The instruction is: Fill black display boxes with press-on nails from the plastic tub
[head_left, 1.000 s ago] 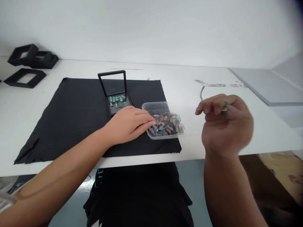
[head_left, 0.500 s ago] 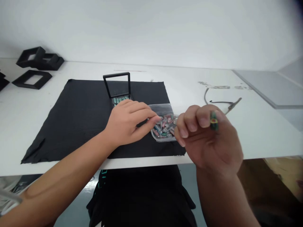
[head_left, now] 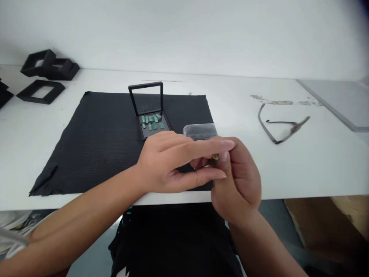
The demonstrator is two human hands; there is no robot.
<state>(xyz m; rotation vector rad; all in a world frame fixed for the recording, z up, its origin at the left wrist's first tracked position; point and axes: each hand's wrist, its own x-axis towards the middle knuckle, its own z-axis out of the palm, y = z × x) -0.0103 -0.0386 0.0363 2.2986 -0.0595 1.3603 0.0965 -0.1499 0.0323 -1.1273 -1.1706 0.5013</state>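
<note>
My right hand (head_left: 239, 173) is closed, holding a small dark green press-on nail (head_left: 215, 158) with a red and yellow ornament between thumb and fingers. My left hand (head_left: 173, 161) reaches across to it, its index finger and thumb stretched out and apart on either side of the nail. The left fingertips touch or overlap the right hand. Behind my left hand stands a black display case (head_left: 146, 111) with its clear lid raised. Several green press-on nails (head_left: 152, 121) lie in rows inside it. A clear plastic box (head_left: 200, 131) is mostly hidden behind my hands.
A black mat (head_left: 100, 142) lies on the white table (head_left: 317, 169) under the case and box. Glasses (head_left: 278, 130) rest at the right. Several black frames (head_left: 42, 91) are at the far left, by the wall. A grey panel (head_left: 334, 100) is at the back right.
My right hand has moved left with the green press-on nail and turned, meeting my left hand. My left index finger and thumb have spread apart. The view has shifted slightly.
</note>
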